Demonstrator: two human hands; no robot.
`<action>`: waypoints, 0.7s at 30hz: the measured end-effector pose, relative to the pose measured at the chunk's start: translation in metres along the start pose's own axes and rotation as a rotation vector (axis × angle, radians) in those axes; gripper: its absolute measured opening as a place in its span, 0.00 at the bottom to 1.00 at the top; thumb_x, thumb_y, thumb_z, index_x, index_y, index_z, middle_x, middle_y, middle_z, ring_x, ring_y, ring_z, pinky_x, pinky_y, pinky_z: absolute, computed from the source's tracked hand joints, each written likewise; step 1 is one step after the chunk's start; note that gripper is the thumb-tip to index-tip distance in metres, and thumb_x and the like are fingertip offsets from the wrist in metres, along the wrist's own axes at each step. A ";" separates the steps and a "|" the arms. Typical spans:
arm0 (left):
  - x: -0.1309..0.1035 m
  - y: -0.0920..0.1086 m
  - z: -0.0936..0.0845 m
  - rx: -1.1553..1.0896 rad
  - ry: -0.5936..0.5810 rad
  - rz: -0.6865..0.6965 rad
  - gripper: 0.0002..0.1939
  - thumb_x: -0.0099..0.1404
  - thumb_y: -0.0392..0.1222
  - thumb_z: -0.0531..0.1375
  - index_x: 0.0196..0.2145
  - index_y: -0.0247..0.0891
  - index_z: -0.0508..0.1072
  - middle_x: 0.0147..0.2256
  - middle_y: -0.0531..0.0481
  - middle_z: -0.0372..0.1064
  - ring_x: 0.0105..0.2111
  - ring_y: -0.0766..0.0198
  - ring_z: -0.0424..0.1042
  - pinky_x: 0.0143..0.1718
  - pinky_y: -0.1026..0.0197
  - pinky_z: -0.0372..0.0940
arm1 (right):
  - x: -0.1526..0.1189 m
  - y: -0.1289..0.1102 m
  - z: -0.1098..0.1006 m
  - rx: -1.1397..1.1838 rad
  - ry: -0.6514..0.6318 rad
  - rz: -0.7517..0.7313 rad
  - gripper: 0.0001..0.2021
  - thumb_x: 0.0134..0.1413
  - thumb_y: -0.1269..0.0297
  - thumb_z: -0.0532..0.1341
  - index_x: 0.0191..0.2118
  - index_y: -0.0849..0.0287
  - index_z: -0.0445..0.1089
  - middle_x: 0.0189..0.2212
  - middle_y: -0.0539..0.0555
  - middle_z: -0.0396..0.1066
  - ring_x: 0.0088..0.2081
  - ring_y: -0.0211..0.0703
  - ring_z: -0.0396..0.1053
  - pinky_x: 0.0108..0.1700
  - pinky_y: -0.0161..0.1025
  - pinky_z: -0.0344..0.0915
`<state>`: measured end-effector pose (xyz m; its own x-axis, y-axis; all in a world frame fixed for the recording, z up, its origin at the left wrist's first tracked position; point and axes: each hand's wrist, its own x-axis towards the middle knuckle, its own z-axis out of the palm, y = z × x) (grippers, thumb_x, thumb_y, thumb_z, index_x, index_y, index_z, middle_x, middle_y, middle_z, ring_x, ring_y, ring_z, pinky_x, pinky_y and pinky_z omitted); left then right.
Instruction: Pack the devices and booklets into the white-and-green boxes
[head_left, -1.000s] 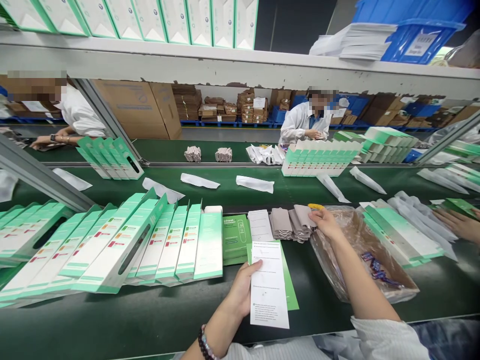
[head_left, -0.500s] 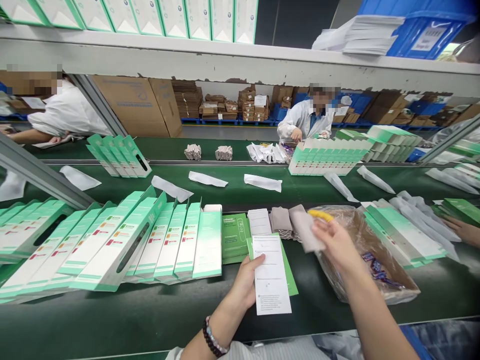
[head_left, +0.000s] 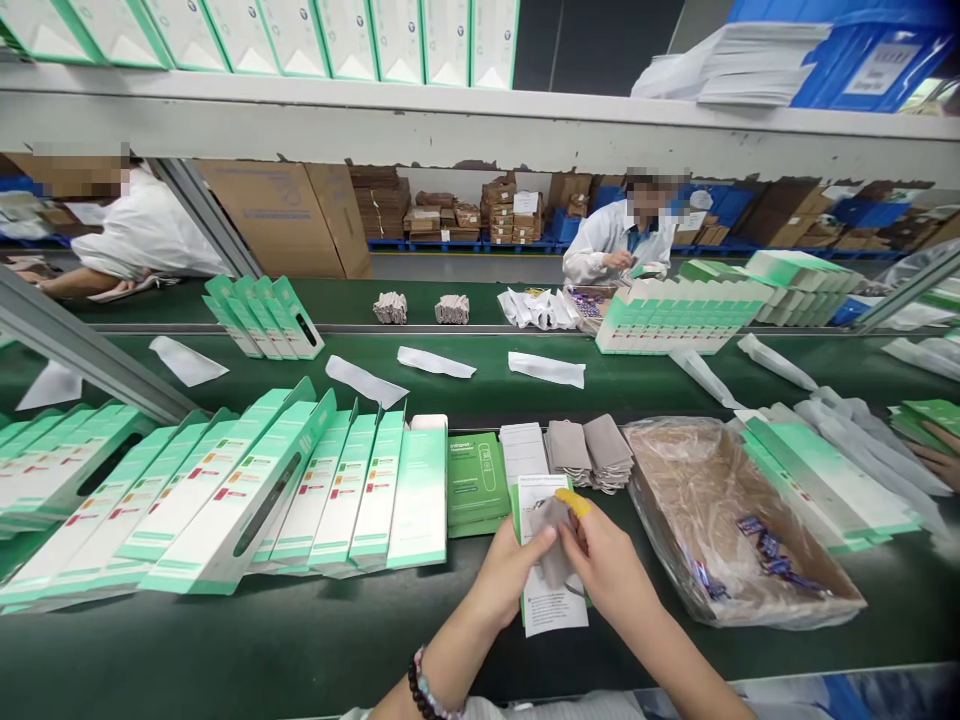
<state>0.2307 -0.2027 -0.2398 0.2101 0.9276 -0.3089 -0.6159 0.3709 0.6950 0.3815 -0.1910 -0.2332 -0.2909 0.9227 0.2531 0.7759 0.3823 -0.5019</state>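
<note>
My left hand (head_left: 504, 572) grips a printed white leaflet (head_left: 556, 615) with a green booklet behind it, mostly hidden. A small grey cloth pouch (head_left: 555, 562) lies against the leaflet's face, under my left thumb. My right hand (head_left: 609, 560), with a yellow cover on one finger, is closed on the same pouch from the right. Just beyond my hands are a pile of green booklets (head_left: 474, 485), a pile of white leaflets (head_left: 523, 447) and two stacks of grey pouches (head_left: 568, 448).
Green-and-white boxes (head_left: 352, 490) lean in a row on the left. A plastic-lined cardboard tray (head_left: 701, 490) with small purple packets (head_left: 772, 555) stands right. White sleeves (head_left: 546, 368) lie along the belt (head_left: 480, 400) behind. A person (head_left: 626, 235) sits across; another person's hand (head_left: 941, 455) shows far right.
My right hand has brought the grey pouch from near the pouch stacks leftward and down onto the leaflet. My left thumb now presses on it. Sleeves on the belt behind appear shifted right.
</note>
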 end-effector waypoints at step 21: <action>0.007 0.022 -0.015 -0.305 0.308 -0.143 0.21 0.56 0.33 0.66 0.46 0.35 0.66 0.33 0.43 0.76 0.32 0.54 0.76 0.36 0.53 0.69 | 0.337 0.099 -0.011 -0.307 -0.270 0.114 0.17 0.62 0.59 0.61 0.54 0.60 0.67 0.52 0.58 0.68 0.48 0.48 0.70 0.49 0.51 0.70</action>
<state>0.2073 -0.1892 -0.2364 0.1019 0.7945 -0.5986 -0.8024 0.4213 0.4226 0.3669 0.1569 -0.1881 -0.2983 0.9538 -0.0354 0.9304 0.2823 -0.2339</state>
